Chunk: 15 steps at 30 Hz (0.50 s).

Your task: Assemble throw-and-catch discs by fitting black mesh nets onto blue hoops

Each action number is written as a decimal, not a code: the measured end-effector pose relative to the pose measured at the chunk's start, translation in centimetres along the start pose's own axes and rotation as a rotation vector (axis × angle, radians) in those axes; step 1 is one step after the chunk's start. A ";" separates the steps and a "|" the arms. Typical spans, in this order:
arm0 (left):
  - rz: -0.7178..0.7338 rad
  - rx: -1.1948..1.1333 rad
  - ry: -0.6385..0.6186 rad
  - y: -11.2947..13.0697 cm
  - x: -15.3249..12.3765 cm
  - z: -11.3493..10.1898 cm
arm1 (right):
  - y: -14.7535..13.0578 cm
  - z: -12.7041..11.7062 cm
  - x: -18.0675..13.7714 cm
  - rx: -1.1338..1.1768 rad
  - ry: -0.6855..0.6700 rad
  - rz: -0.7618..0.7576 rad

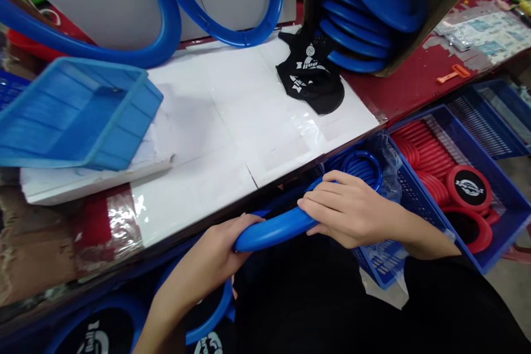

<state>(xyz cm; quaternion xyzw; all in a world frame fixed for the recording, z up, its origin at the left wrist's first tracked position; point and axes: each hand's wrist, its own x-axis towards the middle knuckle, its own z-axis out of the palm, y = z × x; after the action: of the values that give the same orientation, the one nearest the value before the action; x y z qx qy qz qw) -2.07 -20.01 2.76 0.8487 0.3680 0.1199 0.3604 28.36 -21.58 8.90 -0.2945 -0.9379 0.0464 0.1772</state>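
Below the table's front edge I hold a blue plastic ring (pixel 277 230) with both hands. My left hand (pixel 215 257) is wrapped round its left end. My right hand (pixel 350 211) is closed over its right part, fingers curled on top. Black mesh fabric hangs under the ring over my lap. A black mesh piece with a white logo (pixel 310 74) lies on the white table top (pixel 232 121), further back.
An empty blue plastic basket (pixel 78 113) sits tilted at the left. Large blue rings (pixel 166 16) lean at the back, and more fill a cardboard box (pixel 360 16). At the right a blue crate (pixel 464 199) holds red rings. Finished blue discs lie at bottom left.
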 end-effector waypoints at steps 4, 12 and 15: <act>0.126 0.078 0.180 2.0 0.6 0.4 | -0.7 0.6 1.3 -0.061 -0.027 -0.069; 0.377 -0.243 0.400 -0.5 0.9 0.9 | 1.6 -2.3 -2.2 0.158 -0.087 0.188; 0.454 -0.460 0.490 -3.4 0.3 1.0 | 3.5 -2.3 -4.5 0.320 -0.111 0.279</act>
<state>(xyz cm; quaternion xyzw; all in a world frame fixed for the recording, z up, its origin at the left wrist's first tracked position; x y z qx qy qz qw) -3.23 -18.71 -0.40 0.7521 0.2100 0.4741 0.4068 34.50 -21.27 8.97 -0.3863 -0.8771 0.2351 0.1616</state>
